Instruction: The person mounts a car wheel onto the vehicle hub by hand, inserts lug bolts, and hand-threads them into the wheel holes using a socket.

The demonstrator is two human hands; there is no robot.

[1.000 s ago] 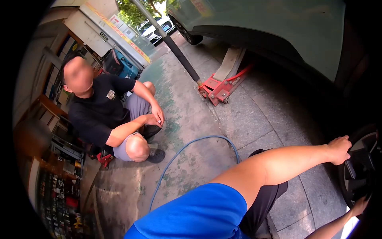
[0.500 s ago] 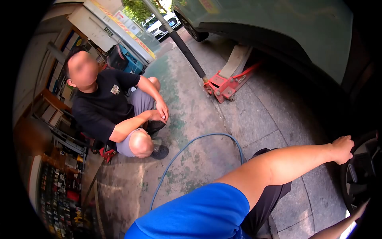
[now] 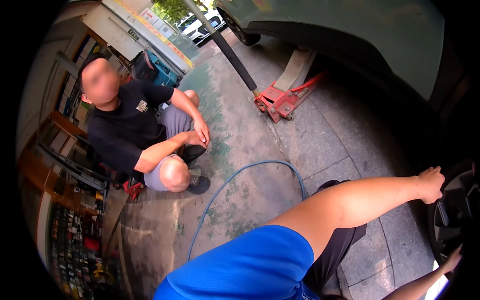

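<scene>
At the right edge a wheel [image 3: 441,234] with a dark tyre and spokes shows in part, the rest lost in the black border. My left hand [image 3: 431,185] has its fingers curled over the upper edge of this wheel, the arm stretched out from a blue sleeve. Low on the same wheel is my right hand [image 3: 453,260], seen only in part; its fingers are mostly hidden in the dark. Above the wheel is the greenish body of a car [image 3: 360,35].
A red floor jack [image 3: 282,102] with a long handle [image 3: 232,60] stands under the car. A person [image 3: 132,125] in a black shirt squats at left, hands together. A blue hose [image 3: 225,185] curves over the floor. Shelves with small items [image 3: 75,245] line the left side.
The view has shifted slightly. My right hand has come further into sight, higher against the wheel. My left hand stays on the wheel's edge.
</scene>
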